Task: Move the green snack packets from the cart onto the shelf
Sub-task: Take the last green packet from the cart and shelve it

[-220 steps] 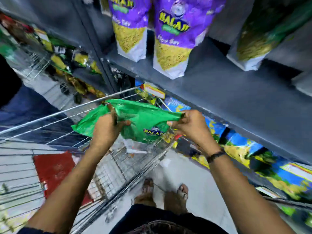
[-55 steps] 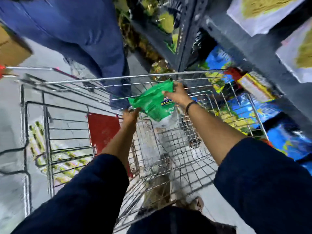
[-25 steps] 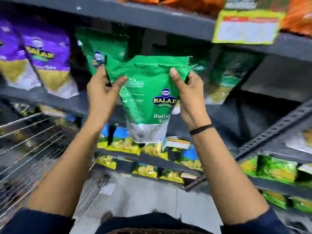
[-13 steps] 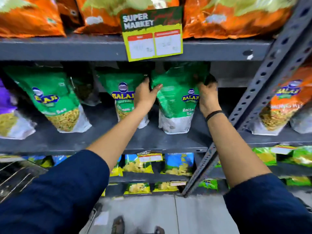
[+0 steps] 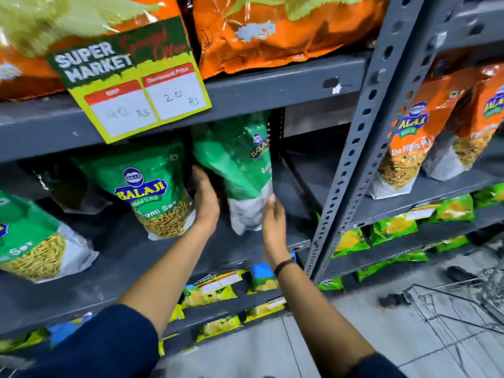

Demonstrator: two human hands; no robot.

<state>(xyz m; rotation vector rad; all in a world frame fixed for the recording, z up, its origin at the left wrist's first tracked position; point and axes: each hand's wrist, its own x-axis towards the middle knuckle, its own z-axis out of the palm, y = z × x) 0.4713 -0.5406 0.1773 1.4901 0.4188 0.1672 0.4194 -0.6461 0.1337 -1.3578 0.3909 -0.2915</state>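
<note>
Grey metal shelving fills the view, its middle shelf point(image 5: 245, 249) holding upright green packets under a yellow and green price card point(image 5: 131, 80) clipped to the board above. One green snack packet point(image 5: 240, 170) stands on that shelf at the right end of the row, turned partly sideways and leaning a little, close to the perforated upright post point(image 5: 351, 148). The left hand point(image 5: 206, 203) lies open against the packet's left side, fingers reaching behind it. The right hand point(image 5: 272, 222) touches the pale lower corner with fingers spread loosely, not closed around it. Just left stands another green packet point(image 5: 147, 186), facing front, and a third point(image 5: 30, 236) sits further left. Orange packets point(image 5: 272, 31) crowd the shelf above. A corner of the wire cart point(image 5: 463, 309) shows low on the right, well apart from the hands
</note>
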